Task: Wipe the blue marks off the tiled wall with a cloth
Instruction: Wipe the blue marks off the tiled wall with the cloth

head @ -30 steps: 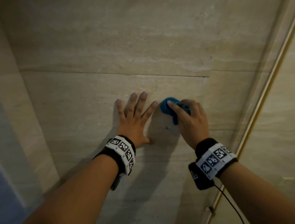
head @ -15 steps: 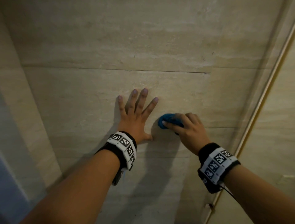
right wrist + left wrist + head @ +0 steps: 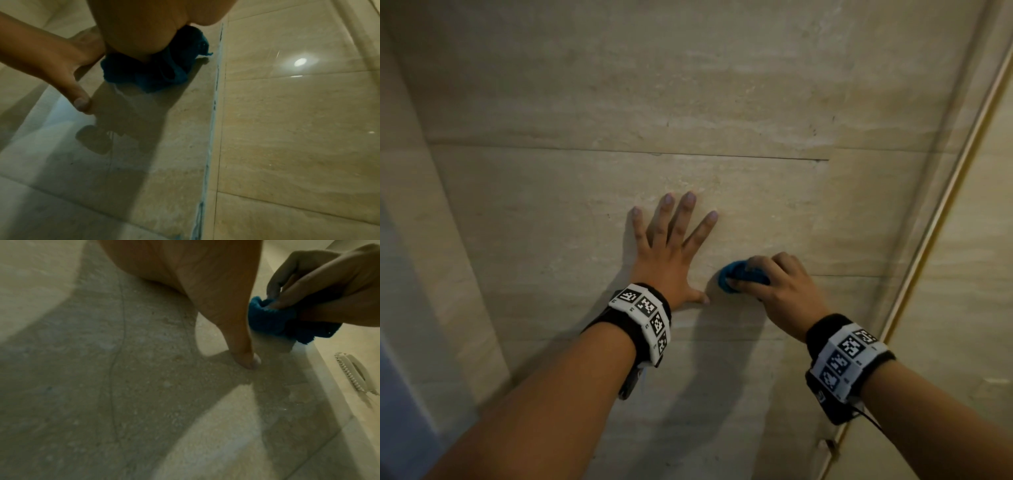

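Note:
A bunched blue cloth [image 3: 736, 277] is pressed against the beige tiled wall [image 3: 722, 102], and my right hand [image 3: 774, 287] grips it with curled fingers. In the left wrist view the cloth [image 3: 269, 321] shows just right of my thumb [image 3: 244, 356]. From the right wrist, the cloth [image 3: 160, 73] bulges out under my palm. My left hand [image 3: 671, 253] lies flat on the wall with its fingers spread, just left of the cloth. I see no blue marks on the tile face in the head view.
A pale metal trim strip [image 3: 941, 219] runs down the wall on the right. The vertical grout joint [image 3: 213, 104] beside the cloth carries dark and bluish specks. A wall corner [image 3: 448, 274] stands at the left. A coiled-cord fixture [image 3: 353, 374] hangs further right.
My right hand has dragged the cloth down and to the left along the wall, ending close to my left thumb. The left hand has stayed flat in place.

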`<state>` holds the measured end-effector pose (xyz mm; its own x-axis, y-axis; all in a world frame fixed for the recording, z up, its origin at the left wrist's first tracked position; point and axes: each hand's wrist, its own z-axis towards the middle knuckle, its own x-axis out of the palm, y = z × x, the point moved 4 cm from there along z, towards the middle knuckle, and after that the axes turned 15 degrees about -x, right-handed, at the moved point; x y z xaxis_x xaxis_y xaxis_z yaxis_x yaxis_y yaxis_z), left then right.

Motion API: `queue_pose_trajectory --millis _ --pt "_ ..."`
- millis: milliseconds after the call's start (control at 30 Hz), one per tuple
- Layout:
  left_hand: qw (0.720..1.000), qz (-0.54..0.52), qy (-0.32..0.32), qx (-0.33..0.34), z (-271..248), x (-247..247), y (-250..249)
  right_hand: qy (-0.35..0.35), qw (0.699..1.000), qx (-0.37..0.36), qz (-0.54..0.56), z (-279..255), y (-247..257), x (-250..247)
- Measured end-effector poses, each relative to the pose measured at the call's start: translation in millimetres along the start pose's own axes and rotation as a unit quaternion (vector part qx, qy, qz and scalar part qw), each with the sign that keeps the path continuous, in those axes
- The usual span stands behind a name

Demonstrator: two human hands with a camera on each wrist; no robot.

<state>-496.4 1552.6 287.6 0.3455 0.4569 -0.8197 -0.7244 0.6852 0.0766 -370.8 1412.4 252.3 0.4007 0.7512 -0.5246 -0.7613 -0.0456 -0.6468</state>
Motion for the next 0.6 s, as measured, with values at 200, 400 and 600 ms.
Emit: queue_pose_trajectory --millis 200,400,600 --pt "1.0 -0.002 0.021 -0.003 -0.4 -1.2 0.0 -0.068 0.995 0.069 -0.02 5.7 -26.9 -20.1" --pt "1.0 -0.003 0.028 -0.006 -0.4 -2.3 0.1 -0.168 0.96 0.211 -0.071 33.5 -80.2 -64.6" --pt "0.999 0.006 0.032 -0.008 -1.6 -5.3 -0.6 -0.18 0.953 0.23 -0.083 33.3 -85.4 -64.5"
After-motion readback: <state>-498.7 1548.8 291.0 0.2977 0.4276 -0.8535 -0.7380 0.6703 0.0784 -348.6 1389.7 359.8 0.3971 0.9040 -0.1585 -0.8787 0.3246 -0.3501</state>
